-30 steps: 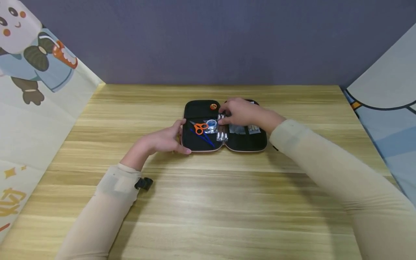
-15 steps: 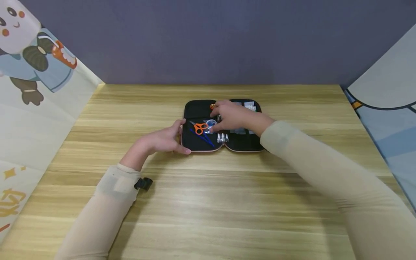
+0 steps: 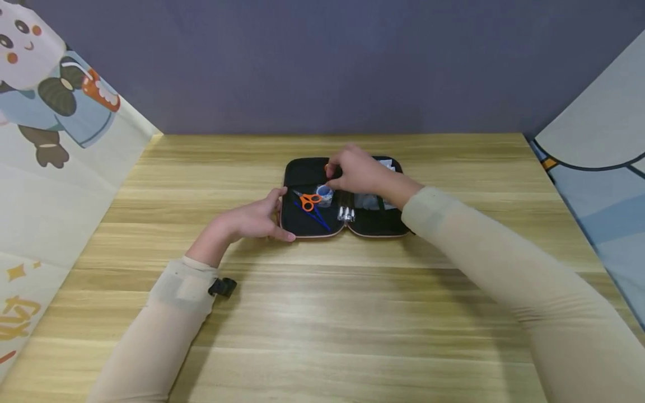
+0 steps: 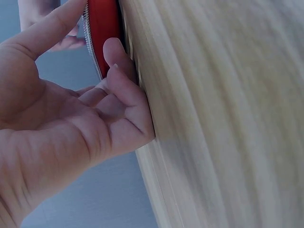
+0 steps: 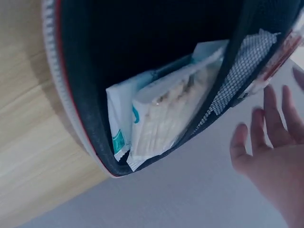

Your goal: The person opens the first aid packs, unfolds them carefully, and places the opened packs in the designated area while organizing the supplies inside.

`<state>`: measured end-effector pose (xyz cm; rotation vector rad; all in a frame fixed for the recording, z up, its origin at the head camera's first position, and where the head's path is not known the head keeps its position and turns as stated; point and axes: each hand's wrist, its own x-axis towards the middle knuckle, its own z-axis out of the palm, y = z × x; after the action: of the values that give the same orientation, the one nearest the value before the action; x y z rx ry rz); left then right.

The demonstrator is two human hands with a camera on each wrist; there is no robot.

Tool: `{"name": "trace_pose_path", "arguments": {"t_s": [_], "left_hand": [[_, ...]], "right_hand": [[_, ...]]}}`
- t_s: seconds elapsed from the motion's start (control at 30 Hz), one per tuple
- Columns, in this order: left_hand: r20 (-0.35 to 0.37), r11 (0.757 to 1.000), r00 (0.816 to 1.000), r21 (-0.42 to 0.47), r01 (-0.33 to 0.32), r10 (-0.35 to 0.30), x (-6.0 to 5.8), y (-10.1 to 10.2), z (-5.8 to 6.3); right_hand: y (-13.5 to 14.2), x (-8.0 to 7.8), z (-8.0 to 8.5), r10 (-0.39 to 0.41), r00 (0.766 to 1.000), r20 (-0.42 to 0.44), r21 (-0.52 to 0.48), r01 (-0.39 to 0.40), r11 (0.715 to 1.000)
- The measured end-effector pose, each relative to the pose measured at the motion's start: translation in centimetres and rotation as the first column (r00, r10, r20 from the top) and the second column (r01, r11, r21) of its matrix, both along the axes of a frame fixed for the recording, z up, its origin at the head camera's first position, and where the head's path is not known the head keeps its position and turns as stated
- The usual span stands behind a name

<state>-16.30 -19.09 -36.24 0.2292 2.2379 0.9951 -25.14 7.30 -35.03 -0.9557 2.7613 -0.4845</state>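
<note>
A black-lined zippered case (image 3: 304, 224), red outside in the left wrist view, lies unfolded on the table. My left hand (image 3: 254, 217) grips its left edge, thumb at the near corner, the other fingers along the side. Orange-handled scissors (image 3: 309, 200), blue tweezers (image 3: 318, 219) and a round blue-edged roll in a clear bag (image 3: 325, 196) lie in the left half. My right hand (image 3: 356, 170) is over the middle, thumb and forefinger apart above the roll, partly covering a round orange badge. In the right wrist view its loosely bent fingers (image 5: 270, 126) are beside a clear reddish packet (image 5: 280, 61).
Packets of white strips (image 5: 166, 114) sit in the case's right half, beside a mesh pocket (image 5: 244, 61). Silver-ended sticks (image 3: 346, 214) show along the fold. The wooden table (image 3: 322, 313) ends at a dark wall (image 3: 342, 67) behind the case.
My right hand has moved left from the fold to over the left half, and its wrist has lifted slightly. The left hand keeps its place on the case edge.
</note>
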Motion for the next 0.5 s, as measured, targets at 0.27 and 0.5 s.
{"name": "trace_pose_path", "arguments": {"t_s": [0.27,0.5], "left_hand": [[-0.013,1.000,1.000,-0.003,0.000,0.000,0.0,0.1,0.1],[-0.006,1.000,1.000,0.002,-0.004,0.005,0.0,0.2,0.0]], "right_hand": [[-1.2,0.9,-0.2,0.009,0.998,0.066,0.191,-0.022,0.981],[-1.1,0.8,0.3,0.008,1.000,0.021,0.148,-0.011,0.989]]}}
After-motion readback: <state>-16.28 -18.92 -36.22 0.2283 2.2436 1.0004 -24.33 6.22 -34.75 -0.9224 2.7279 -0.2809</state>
